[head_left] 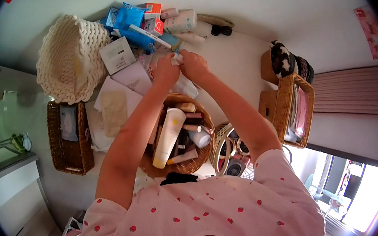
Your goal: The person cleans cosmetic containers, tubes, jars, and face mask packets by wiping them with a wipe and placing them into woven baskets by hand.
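Both my arms reach forward past a round wicker basket [206, 160] full of tubes and bottles. My left hand [167, 70] is closed, its fingers pinching one side of a translucent plastic bag [189, 88]. My right hand [194, 66] grips the same bag from the other side, the two hands almost touching. A white bunched part shows between the fingers, while the lower part of the bag hangs below them. What the bag holds, if anything, I cannot make out. In the basket, a large white tube with a yellow cap [160, 160] lies slantwise on top.
Beyond my hands lie a blue packet [130, 17], a white box [117, 55], a white bottle [181, 22] and sunglasses [221, 30]. A cream knitted basket [61, 62] leans at left, above a rectangular wicker basket [55, 146]. Another wicker basket [284, 108] with folded cloths stands right.
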A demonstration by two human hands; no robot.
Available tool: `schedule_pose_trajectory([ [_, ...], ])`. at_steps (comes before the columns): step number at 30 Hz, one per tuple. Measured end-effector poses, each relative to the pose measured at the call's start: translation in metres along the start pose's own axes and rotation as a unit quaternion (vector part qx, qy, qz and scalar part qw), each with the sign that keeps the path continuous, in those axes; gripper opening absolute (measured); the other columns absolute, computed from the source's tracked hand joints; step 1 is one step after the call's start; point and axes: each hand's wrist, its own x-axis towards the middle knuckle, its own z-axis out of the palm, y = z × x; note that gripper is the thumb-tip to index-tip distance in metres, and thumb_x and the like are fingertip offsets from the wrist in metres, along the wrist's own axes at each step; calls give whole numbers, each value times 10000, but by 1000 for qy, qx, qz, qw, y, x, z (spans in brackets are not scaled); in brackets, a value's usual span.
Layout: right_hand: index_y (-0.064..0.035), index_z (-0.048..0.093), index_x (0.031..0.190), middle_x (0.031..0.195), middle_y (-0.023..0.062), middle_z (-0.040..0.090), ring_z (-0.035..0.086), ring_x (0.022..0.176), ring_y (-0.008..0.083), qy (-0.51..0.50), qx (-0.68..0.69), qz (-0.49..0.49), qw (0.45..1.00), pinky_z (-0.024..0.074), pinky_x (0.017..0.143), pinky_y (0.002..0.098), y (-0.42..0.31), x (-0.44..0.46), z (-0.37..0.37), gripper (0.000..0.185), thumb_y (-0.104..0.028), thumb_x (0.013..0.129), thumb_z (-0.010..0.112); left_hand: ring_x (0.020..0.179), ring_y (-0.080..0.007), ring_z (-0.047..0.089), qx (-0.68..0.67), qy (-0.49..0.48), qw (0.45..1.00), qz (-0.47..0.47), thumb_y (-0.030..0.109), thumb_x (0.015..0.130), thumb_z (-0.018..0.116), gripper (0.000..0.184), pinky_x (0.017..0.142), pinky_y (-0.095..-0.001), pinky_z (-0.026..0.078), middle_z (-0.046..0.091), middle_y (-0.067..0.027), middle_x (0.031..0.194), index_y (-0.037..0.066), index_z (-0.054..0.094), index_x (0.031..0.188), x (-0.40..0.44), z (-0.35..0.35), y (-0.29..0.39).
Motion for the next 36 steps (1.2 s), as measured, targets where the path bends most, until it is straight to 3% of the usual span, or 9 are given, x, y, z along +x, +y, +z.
schedule_pose_trajectory([
  [7, -133, 527, 1037, 975, 172, 551, 582, 858, 327, -48, 19, -30, 998, 480, 737, 389, 14, 33, 24, 258, -184, 784, 542, 1011, -341, 510, 45, -156, 978, -129, 119, 744, 513, 343, 849, -395, 412, 577, -197, 1018, 57, 574, 1076, 41, 10, -18],
  [10, -127, 547, 1009, 955, 159, 558, 578, 859, 330, -36, 18, -23, 999, 486, 724, 394, 12, 36, 24, 242, -196, 777, 547, 960, -344, 544, 47, -108, 989, -87, 116, 739, 513, 326, 818, -388, 428, 600, -201, 973, 48, 586, 1050, 40, 14, -21],
  [13, -159, 574, 988, 866, 144, 579, 582, 816, 317, -44, -38, -17, 998, 468, 700, 416, 20, 33, 34, 215, -233, 793, 525, 909, -349, 569, 2, -196, 979, -62, 92, 732, 489, 314, 797, -385, 432, 607, -211, 947, 17, 587, 1021, 37, 14, -27],
  [16, -124, 593, 925, 836, 163, 603, 594, 792, 318, -54, -25, -22, 998, 473, 683, 410, 30, 29, 37, 199, -233, 761, 560, 796, -197, 585, -67, -276, 953, -106, 121, 799, 486, 270, 668, -277, 441, 620, -114, 852, -13, 564, 1020, 38, 21, -33],
  [19, -99, 606, 903, 814, 180, 616, 602, 783, 313, -55, 16, 14, 998, 478, 677, 391, 32, 21, 21, 243, -243, 707, 613, 775, -151, 568, -219, -277, 921, -162, 157, 802, 515, 277, 659, -264, 439, 611, -70, 857, -4, 563, 1023, 30, 21, -22],
  [25, -65, 599, 905, 776, 136, 618, 590, 713, 300, -38, 189, 46, 980, 475, 670, 377, 7, -36, -53, 279, -198, 667, 659, 741, -148, 586, -394, -69, 883, -246, 250, 841, 523, 333, 660, -256, 464, 604, -86, 952, 33, 545, 1092, -20, -25, 55],
  [32, -59, 567, 989, 925, 158, 582, 580, 792, 309, 22, 133, -173, 976, 468, 694, 379, -69, -143, -95, 238, -110, 758, 595, 837, -95, 537, -614, -253, 725, -183, 231, 902, 457, 239, 608, -266, 447, 569, -48, 902, 57, 499, 1060, -84, -74, 80],
  [34, -53, 551, 1023, 962, 167, 569, 575, 834, 316, -16, 147, -145, 978, 463, 718, 385, -90, -167, -104, 256, -87, 771, 583, 763, -95, 532, -622, -191, 737, -183, 234, 900, 454, 213, 561, -251, 429, 561, -34, 846, 63, 499, 1019, -103, -88, 82],
  [36, -43, 532, 1023, 937, 167, 568, 564, 852, 332, 90, 141, -107, 980, 465, 722, 401, -113, -188, -115, 285, -85, 747, 592, 626, -88, 505, -571, -153, 776, -220, 234, 899, 430, 190, 470, -215, 380, 521, -17, 730, 69, 495, 969, -129, -118, 104],
])
